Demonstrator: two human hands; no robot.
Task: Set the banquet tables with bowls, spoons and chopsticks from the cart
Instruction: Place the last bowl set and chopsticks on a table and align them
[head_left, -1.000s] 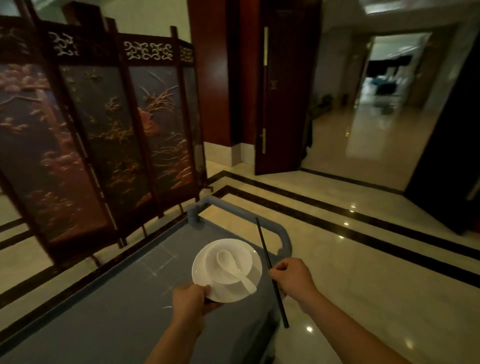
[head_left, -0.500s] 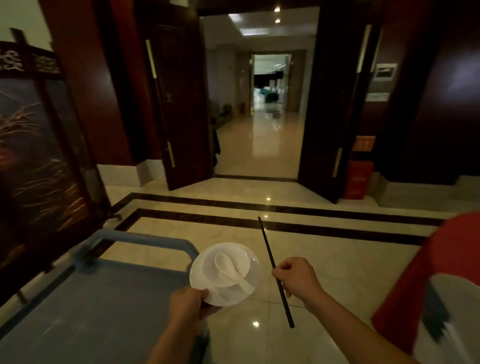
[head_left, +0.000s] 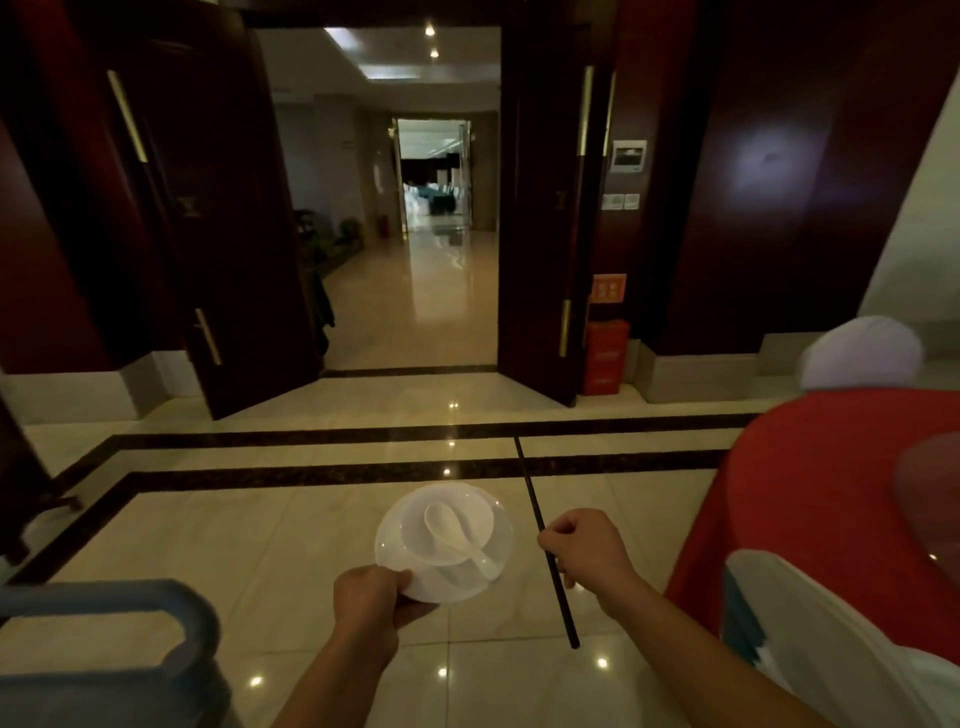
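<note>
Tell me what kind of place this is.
Likely a hotel or restaurant banquet hall: a table under a red cloth, tall dark wooden double doors, and a polished stone floor.

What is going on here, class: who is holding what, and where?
A person's left hand grips a white plate carrying a bowl with a spoon in it; the right hand holds black chopsticks. All are held over the floor, between the blue cart at lower left and the red-clothed table at right.

Open floor (head_left: 311, 545) between cart (head_left: 119, 654) and table (head_left: 810, 499).
</note>
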